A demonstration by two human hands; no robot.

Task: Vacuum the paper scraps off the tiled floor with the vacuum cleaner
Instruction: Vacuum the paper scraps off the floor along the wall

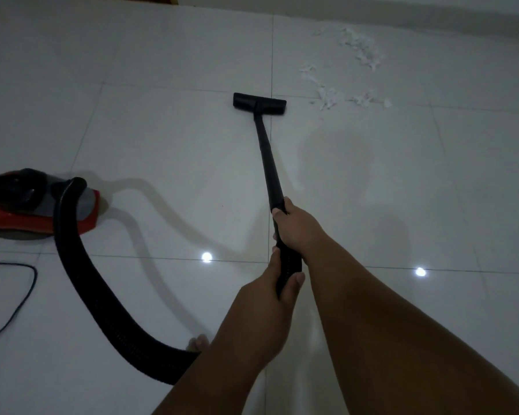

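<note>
A black vacuum wand [265, 158] runs from my hands out to a flat black floor nozzle [259, 103] resting on the white tiled floor [162, 139]. My right hand [294, 224] grips the wand's lower end. Just behind it, my left hand [267, 290] grips the ribbed handle section. White paper scraps [361, 50] lie scattered to the right of and beyond the nozzle, with a nearer cluster of scraps [330, 98] about a nozzle's width from the nozzle's right end. The nozzle touches none of them.
The red and black vacuum body [39, 205] sits at the left, joined by a thick black hose [81, 283] that loops under my left arm. A thin black power cord [18, 298] lies at the far left. A bare foot [197, 342] shows beside the hose. A wall base runs along the top.
</note>
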